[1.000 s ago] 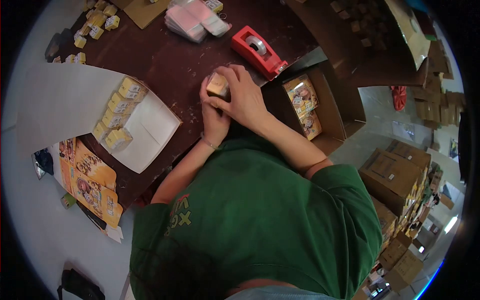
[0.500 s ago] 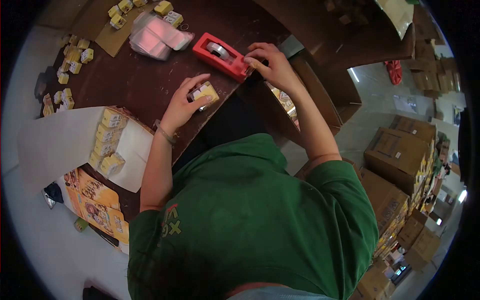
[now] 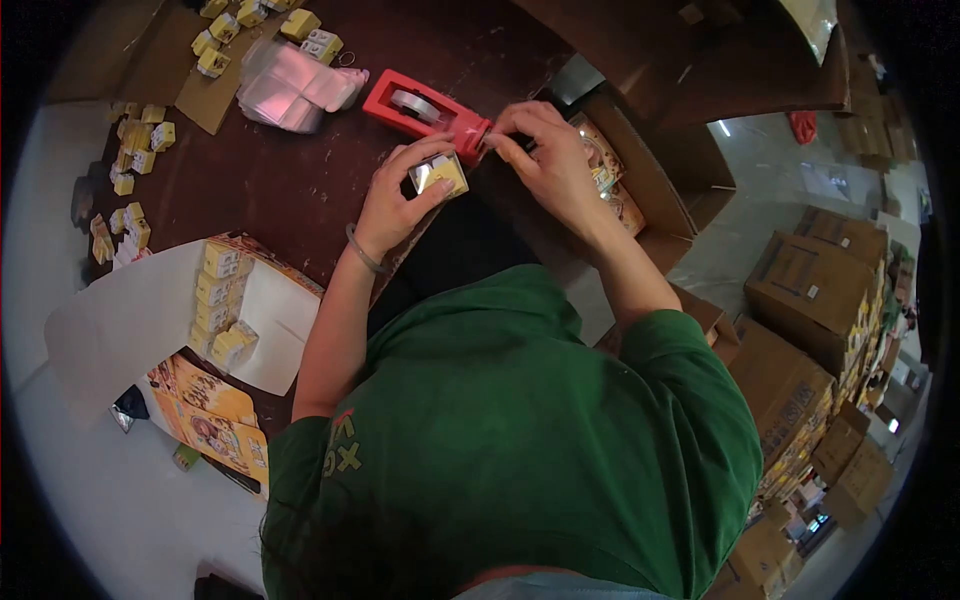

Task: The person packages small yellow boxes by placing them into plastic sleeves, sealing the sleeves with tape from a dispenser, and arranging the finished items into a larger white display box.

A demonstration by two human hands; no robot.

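- Small yellow box (image 3: pixel 448 174) at the bench's near edge, clear wrapping around it, its print too small to read!
- Left hand (image 3: pixel 400 200) has it: grip closed around the sides, thumb on the near face.
- Right hand (image 3: pixel 550 155) at the front end of the red tape dispenser (image 3: pixel 465 130), fingertips drawn close together; whether that grip has tape, I can't tell.
- That dispenser stands right up against the working space, its front end between the hands, no brand legible.
- Across the bench (image 3: pixel 285 180), a pile of clear pouches (image 3: pixel 295 85), and loose yellow blocks (image 3: pixel 135 160) out left.
- Nearer, a white-lined box (image 3: pixel 285 340) with a row of yellow blocks inside; printed orange packaging (image 3: pixel 210 415) beside it, lettering blurred.
- Over right, an open carton (image 3: pixel 655 175) holding colourful printed packs (image 3: pixel 603 165), and stacked cartons (image 3: pixel 815 285) beyond, their markings unreadable.
- On the green shirt (image 3: pixel 520 400), one letter comes through: X!
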